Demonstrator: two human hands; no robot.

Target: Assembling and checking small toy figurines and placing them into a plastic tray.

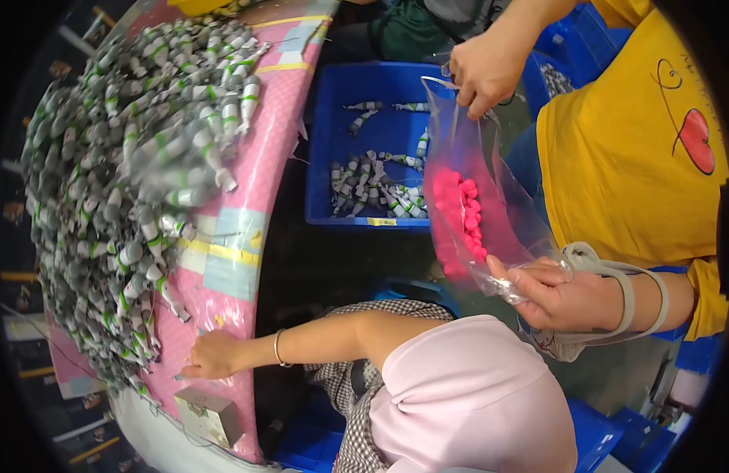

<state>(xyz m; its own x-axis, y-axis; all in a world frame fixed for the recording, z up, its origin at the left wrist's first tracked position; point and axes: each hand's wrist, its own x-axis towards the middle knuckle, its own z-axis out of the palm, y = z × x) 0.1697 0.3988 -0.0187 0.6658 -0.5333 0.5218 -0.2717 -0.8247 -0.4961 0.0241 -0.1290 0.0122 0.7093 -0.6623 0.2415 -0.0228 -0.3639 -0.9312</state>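
My hands hold a clear plastic bag (490, 181) with a heap of small pink beads (459, 217) inside. My right hand (481, 69) pinches the bag's open top edge. My left hand (565, 296), with a grey strap around its wrist, grips the bag's lower corner. My yellow shirt (624, 158) fills the right side. The bag hangs over a blue bin (325, 150) that holds several grey-and-green wrapped pieces (380, 193).
A pink-covered table (246, 197) at the left carries a big pile of the same grey-and-green pieces (128, 173). A co-worker in a pink top (467, 394) rests a hand (210, 356) on it beside a small grey box (210, 414). Blue crates (601, 433) stand below.
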